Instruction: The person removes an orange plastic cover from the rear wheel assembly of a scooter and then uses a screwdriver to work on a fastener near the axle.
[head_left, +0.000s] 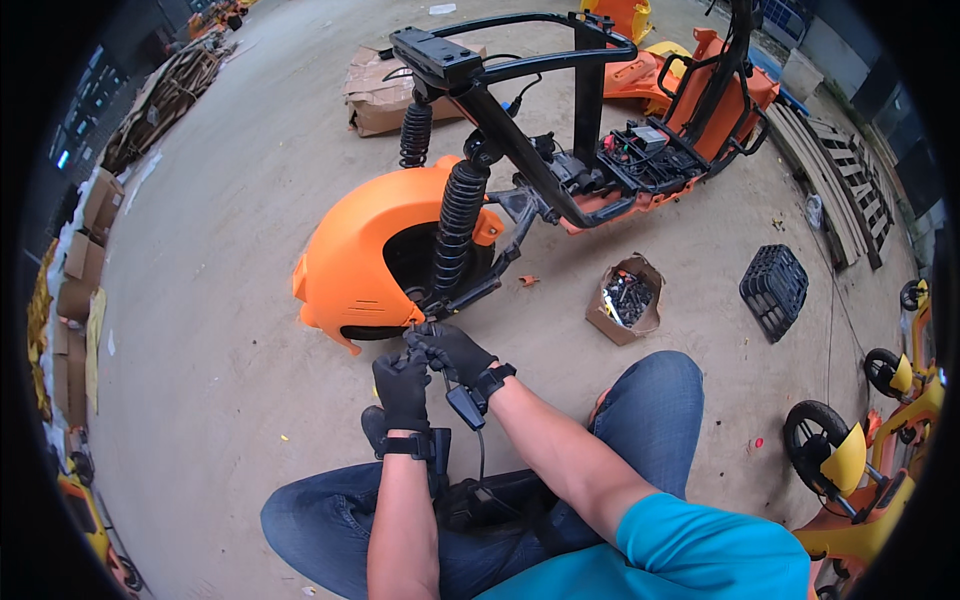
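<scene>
I sit on the ground behind a stripped scooter frame (587, 105) with an orange rear fender (365, 225) around its wheel. My left hand (402, 390) and my right hand (455, 352), both in black gloves, meet just below the fender's lower edge. Fingers of both hands are closed and pinched together around something small and dark that I cannot make out. A black spring shock absorber (460, 225) rises beside the fender. Beneath my right wrist hangs a small dark box (465, 407) with a cable.
To the right stand an open cardboard box (600, 318) of small hardware and a black plastic crate (775, 290). Yellow scooters (880, 480) line the right edge. Behind the frame lies a large carton (375, 95); wooden pallets (835, 180) rest at far right.
</scene>
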